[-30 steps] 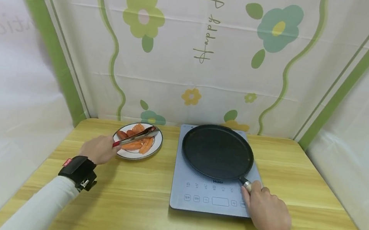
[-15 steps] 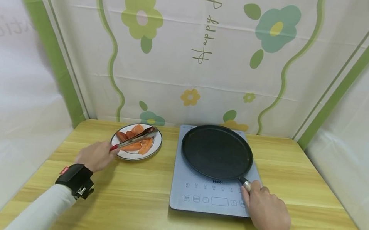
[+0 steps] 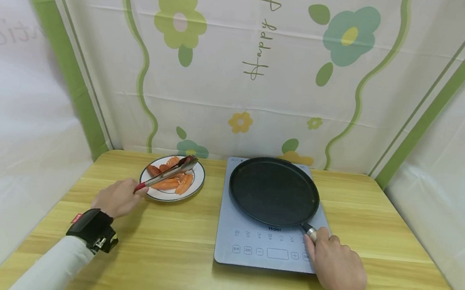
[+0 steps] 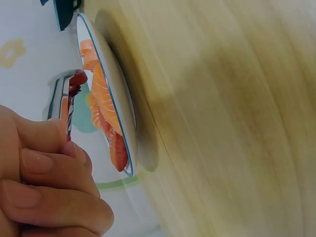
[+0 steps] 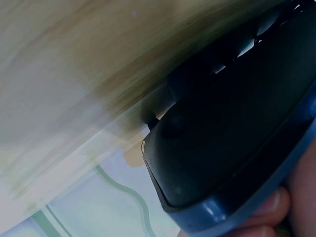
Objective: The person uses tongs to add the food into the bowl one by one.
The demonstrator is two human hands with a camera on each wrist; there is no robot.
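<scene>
I logged: left hand pinched shiny metal tongs over streaked orange salmon on a round white plate; right hand gripped the flat, black pan by its handle, atop the smooth hob

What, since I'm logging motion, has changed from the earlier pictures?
The left hand and its tongs have drawn back slightly toward the person and leftward. Nothing was gripped or released. The right hand still grips the handle of the frying pan, which, like the induction cooktop, plate and salmon pieces, stayed put.
</scene>
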